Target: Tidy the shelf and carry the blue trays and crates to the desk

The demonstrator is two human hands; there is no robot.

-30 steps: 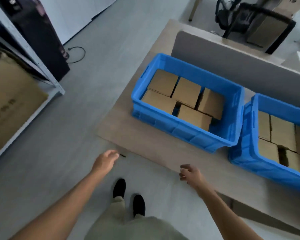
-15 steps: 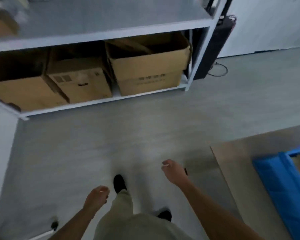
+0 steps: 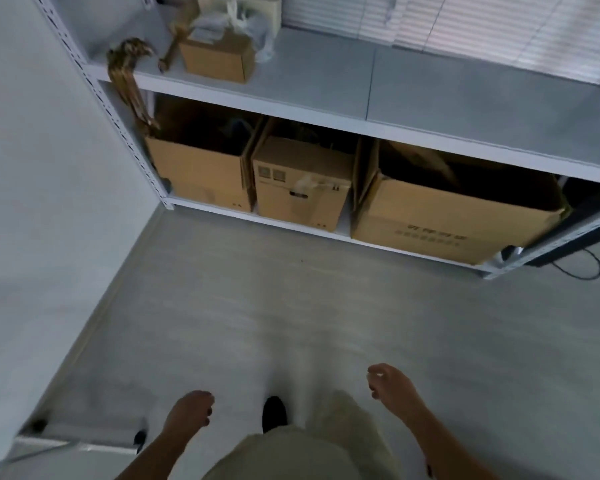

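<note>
Both hands — left [image 3: 191, 408], right [image 3: 390, 384] — empty; box [image 3: 444, 226] print (blurred) unreadable.

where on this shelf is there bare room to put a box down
The grey metal shelf's upper board is bare from the small brown cardboard box rightward, in front of the white slatted panel. The bottom level is crowded: open-topped box, taped box and wide printed box fill it side by side. Both hands are empty.

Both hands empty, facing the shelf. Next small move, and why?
Probably step closer to the shelf. Left hand and right hand hang empty above bare floor, well short of it. No blue tray shows here, only cardboard such as the small box on the upper board.
</note>
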